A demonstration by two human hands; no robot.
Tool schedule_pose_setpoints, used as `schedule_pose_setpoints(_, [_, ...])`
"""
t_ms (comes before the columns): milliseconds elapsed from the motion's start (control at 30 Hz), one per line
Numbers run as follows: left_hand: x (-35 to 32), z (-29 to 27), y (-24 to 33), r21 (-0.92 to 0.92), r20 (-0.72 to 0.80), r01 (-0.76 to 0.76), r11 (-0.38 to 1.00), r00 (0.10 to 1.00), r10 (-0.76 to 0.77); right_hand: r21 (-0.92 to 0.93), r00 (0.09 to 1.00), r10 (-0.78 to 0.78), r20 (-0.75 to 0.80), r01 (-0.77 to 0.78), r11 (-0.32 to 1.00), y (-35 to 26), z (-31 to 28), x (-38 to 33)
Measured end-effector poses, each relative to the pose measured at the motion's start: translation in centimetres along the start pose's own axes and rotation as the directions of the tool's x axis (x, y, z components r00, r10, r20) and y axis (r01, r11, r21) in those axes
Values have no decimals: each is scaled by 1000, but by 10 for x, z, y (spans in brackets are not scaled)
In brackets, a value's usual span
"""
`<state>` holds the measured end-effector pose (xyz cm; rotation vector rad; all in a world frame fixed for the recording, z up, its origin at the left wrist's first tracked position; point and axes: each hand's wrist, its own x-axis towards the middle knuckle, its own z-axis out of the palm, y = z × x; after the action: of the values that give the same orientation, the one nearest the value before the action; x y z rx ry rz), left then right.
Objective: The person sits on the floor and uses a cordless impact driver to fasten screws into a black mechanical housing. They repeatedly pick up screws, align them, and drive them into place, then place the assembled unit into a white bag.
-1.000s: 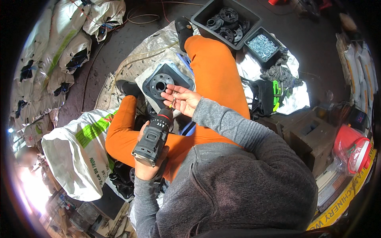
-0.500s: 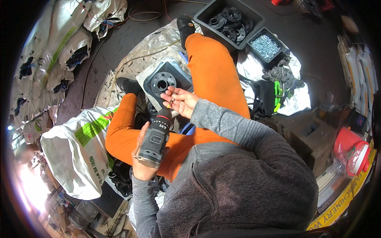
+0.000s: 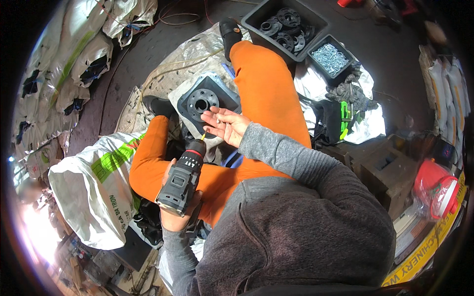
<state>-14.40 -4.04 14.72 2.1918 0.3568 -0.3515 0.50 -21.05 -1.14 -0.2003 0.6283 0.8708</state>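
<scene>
A dark, dusty floor (image 3: 123, 74) fills the scene, partly covered by a crumpled woven plastic sheet (image 3: 187, 54) at 12 o'clock. Stacked white sacks (image 3: 64, 64) with green print line the edge from 9 to 11 o'clock, and 1 large white sack (image 3: 94, 192) lies at 8 o'clock. Toward 1 o'clock stand 2 black bins: a big bin (image 3: 266, 12) with dark round flanges and a small bin (image 3: 316, 44) with silvery screws. Dark wooden blocks (image 3: 385, 167) and a red container (image 3: 434, 187) sit at 3 o'clock. Bright glare washes the rim at 8 o'clock.
</scene>
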Motion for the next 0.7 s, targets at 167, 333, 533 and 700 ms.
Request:
schedule_pose_setpoints(167, [-14,-8,-29,133,-84,-109,985,989,121,-104,982,-84,167,102,989,-35,12,-34])
schedule_pose_setpoints(333, [12,-11,-52,131,-182,-32,991,982,56,-100,885,-354,302,399,912,-134,-4,-109])
schedule_pose_setpoints(533, [150,8,-74,210,-280,-153,966,937,210,-116,632,-774,29,771,626,-234,-61,-209])
schedule_pose_setpoints(700, [244,35,-84,275,-274,-129,953,939,207,-95,368,-903,-221,914,395,-260,-122,-255])
